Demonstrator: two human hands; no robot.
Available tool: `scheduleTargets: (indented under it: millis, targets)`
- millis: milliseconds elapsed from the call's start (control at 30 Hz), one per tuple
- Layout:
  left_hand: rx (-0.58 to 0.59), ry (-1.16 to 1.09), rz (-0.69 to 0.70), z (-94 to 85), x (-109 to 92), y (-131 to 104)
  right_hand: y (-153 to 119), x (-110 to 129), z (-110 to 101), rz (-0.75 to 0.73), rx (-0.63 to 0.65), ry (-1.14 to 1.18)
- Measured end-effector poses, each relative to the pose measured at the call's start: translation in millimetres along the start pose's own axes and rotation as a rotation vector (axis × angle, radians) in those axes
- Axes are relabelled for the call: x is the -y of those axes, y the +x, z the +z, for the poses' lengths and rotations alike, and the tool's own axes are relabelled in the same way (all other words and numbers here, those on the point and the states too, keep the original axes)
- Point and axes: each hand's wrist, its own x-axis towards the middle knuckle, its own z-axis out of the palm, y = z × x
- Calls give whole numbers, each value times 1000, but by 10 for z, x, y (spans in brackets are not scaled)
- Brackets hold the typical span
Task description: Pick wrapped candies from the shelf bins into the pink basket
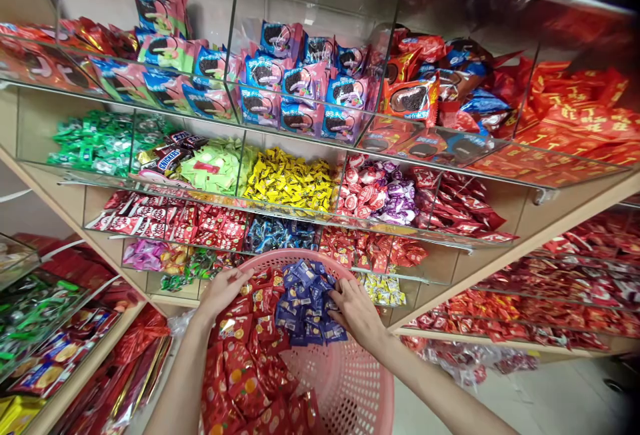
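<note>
A pink plastic basket (367, 381) with a perforated wall stands in front of me. Red candy packets (250, 375) with fruit prints fill its left side. Small dark-blue candy packets (306, 305) lie in a pile at its far side. My left hand (223, 293) is at the basket's left far rim, its fingers stretched over the edge of the red packets. At the right edge of the blue pile, my right hand (354, 308) touches the packets with bent fingers held apart. Its palm faces down, and no packet shows lifted in it.
Glass-fronted shelves rise ahead, with Oreo packets (300, 88), yellow candies (290, 180), green candies (100, 145) and red packets (575, 111). A shelf of red sweets (545, 288) runs along the right. Another display (45, 328) is at the left. Plastic bags (465, 358) lie at lower right.
</note>
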Motion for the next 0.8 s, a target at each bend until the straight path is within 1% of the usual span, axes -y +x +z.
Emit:
scheduleTargets:
  millis: [167,333,433,500,600,667,733,800]
  targets:
    - [6,-10,9,9,34,22,-4,64,-21,11,-19,-76]
    - [-22,-101,-19,25,78,40,-16,90,9,37,-28,-90]
    - [-32,-108,-6,34,93,49,-14,102,21,62,-37,-99]
    - [-32,-105,3,34,90,51,-21,112,-12,77,-42,-75]
    - [-32,-87,5,25,66,39,-83,97,-113,118,-70,23]
    - [-29,-67,-1,12,43,21,-178,51,-166,168,-115,119]
    - [-18,-57,-12,-2,22,5,-321,-11,-166,250,-191,236]
    - [-3,-72,-14,-17,9,-1,-503,-54,-104,390,-285,398]
